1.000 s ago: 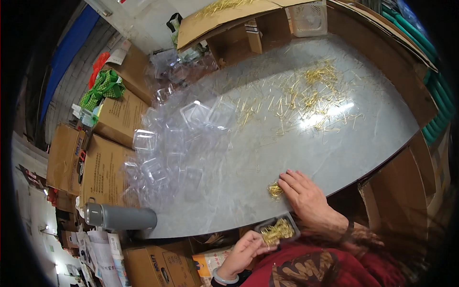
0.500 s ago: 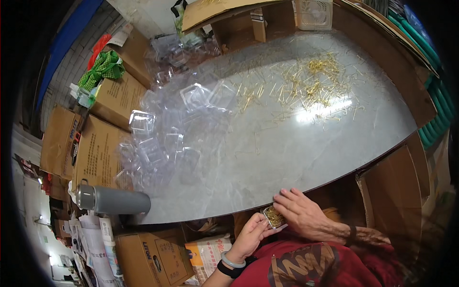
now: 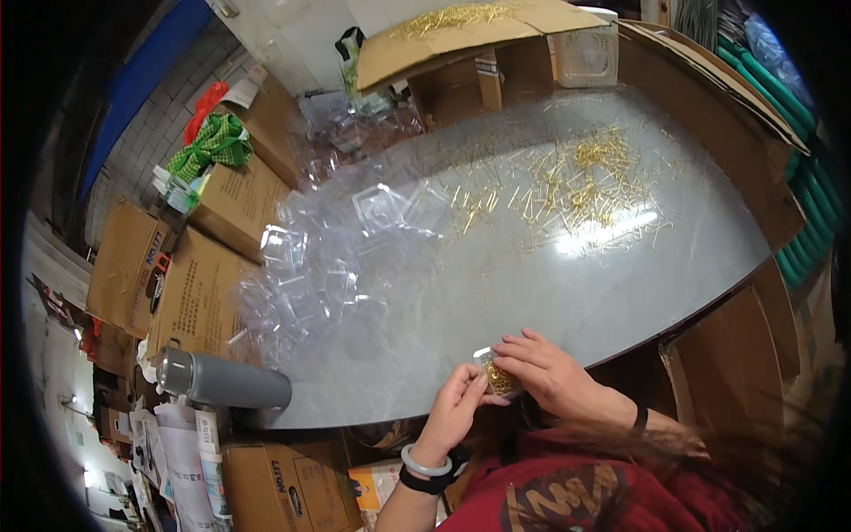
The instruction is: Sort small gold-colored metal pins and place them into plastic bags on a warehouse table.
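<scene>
Close to the table's front edge, my left hand (image 3: 456, 408) grips a small clear plastic box (image 3: 483, 354) by its near left side, thumb on top. Thin gold-coloured metal hooks (image 3: 499, 381) fill it. My right hand (image 3: 558, 381) lies against the box's right side, its fingers reaching over the far edge and covering part of it; its thumb is hidden. On the grey table (image 3: 532, 297), farther off, lies a loose spread of similar gold hooks (image 3: 589, 182). A heap of clear plastic boxes (image 3: 310, 275) covers the table's left side.
A grey bottle (image 3: 226, 379) lies tilted at the table's left corner. Cardboard boxes (image 3: 199, 288) stack along the left. Cardboard walls (image 3: 709, 115) border the far right, beside a white basket (image 3: 587, 58). More gold hooks lie on a raised cardboard flap (image 3: 461, 35) at the back.
Both hands have lifted the box slightly up and to the left, over the table edge. My right fingers have come onto the box. The whole view has shifted a little.
</scene>
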